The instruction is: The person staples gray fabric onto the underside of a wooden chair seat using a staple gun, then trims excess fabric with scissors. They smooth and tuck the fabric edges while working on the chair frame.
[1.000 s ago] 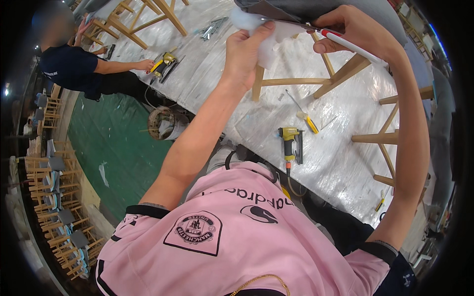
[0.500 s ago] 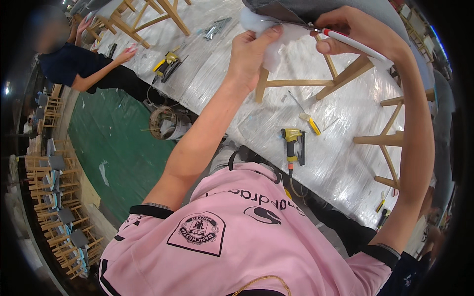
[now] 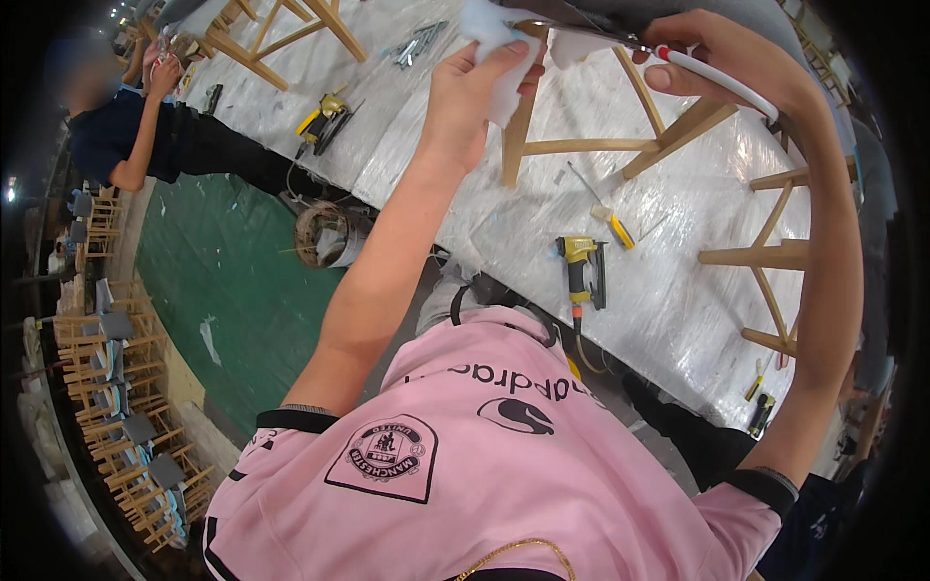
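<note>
A piece of white fluffy wadding (image 3: 506, 87) is pinched in my left hand (image 3: 465, 108) at the top of the view. My right hand (image 3: 727, 48) grips scissors (image 3: 712, 77) with white and red handles, their blades pointing left toward the wadding. Whether the blades touch it I cannot tell. Beside both hands is a grey upholstered chair (image 3: 630, 12) with pale wooden legs, standing on the plastic-covered table (image 3: 504, 228). Part of its seat lies beyond the upper edge of the view.
A yellow and black staple gun (image 3: 579, 271) with a hose lies near the table's edge, by a yellow-handled tool (image 3: 612, 225). Another staple gun (image 3: 323, 124) is farther left. A bucket (image 3: 331, 235) stands below the table. At far left are a co-worker (image 3: 116, 136) and stacked chairs (image 3: 131, 421).
My left hand has moved slightly left with the wadding, which now sits apart from the grey seat. The scissors have shifted a little right. The co-worker's hands have come up together.
</note>
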A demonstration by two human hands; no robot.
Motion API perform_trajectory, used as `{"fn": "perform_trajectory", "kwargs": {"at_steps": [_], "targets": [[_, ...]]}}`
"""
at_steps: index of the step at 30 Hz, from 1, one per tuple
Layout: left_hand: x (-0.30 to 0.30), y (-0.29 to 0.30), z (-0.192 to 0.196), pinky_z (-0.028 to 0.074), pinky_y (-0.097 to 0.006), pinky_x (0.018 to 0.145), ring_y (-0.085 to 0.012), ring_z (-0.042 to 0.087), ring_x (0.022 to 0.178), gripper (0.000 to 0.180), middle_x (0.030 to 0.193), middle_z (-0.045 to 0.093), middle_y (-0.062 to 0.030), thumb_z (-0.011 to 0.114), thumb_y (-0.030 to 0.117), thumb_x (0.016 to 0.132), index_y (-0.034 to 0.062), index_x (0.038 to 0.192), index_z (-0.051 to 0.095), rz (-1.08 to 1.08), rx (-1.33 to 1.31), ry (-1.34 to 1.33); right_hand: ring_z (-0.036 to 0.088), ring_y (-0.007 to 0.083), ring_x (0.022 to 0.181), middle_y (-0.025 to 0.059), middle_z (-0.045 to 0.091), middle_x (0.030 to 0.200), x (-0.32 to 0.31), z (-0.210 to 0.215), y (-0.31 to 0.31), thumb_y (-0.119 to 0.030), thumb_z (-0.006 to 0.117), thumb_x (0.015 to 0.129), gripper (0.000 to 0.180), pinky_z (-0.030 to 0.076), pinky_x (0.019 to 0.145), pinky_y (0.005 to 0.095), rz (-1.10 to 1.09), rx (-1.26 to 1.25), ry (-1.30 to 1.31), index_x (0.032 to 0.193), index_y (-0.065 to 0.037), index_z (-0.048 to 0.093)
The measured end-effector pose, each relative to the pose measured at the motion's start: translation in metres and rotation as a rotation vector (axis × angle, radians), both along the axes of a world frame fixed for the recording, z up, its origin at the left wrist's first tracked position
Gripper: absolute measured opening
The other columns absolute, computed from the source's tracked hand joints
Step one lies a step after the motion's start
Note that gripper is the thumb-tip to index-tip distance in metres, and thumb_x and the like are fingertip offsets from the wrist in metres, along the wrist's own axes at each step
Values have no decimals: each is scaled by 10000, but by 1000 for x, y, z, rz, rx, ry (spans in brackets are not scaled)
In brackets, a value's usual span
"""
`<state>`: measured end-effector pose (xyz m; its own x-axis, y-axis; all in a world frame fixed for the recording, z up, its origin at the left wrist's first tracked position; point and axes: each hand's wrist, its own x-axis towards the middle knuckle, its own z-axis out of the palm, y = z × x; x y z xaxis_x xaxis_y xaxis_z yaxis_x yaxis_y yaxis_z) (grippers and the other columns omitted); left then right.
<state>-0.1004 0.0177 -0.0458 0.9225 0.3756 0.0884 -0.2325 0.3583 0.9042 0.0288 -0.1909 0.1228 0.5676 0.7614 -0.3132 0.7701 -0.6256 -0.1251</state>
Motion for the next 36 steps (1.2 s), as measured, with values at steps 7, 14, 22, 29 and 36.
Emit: {"fn": "perform_trajectory", "kwargs": {"at_steps": [7,14,22,29,36], "targets": [[-6,15,6,550,-410,889,-200,654,916,327,1043,688,-73,696,272,949,48,1174,616,-135,-229,-33,672,305,1079,187,710,1183,-52,19,-3,-656,703,830,797,516,918,372,-29,54,-79,1281,-2,654],[7,27,-2,509,-419,888,-219,586,884,304,938,634,-49,706,304,926,84,1120,625,-138,-292,24,662,280,1082,186,714,1174,-11,-6,-14,-680,689,840,814,508,913,376,4,128,134,1272,10,654],[0,26,-1,496,-382,795,-138,543,710,261,832,585,11,689,346,954,126,1039,578,-144,-322,52,560,149,707,33,581,793,-12,-60,-6,-747,727,768,833,451,647,300,54,403,32,1165,-16,707],[0,42,5,505,-363,759,-130,549,683,332,800,579,3,678,413,961,117,1070,573,-320,-360,96,589,219,722,108,652,815,-41,-40,15,-739,717,780,813,478,668,359,-46,332,23,1134,-6,720],[16,60,3,513,-287,664,-116,594,690,313,813,623,-11,707,364,962,83,1079,639,-402,-313,204,640,246,865,166,693,984,-87,-18,45,-721,769,734,872,522,776,375,-381,209,122,1153,39,682]]}}
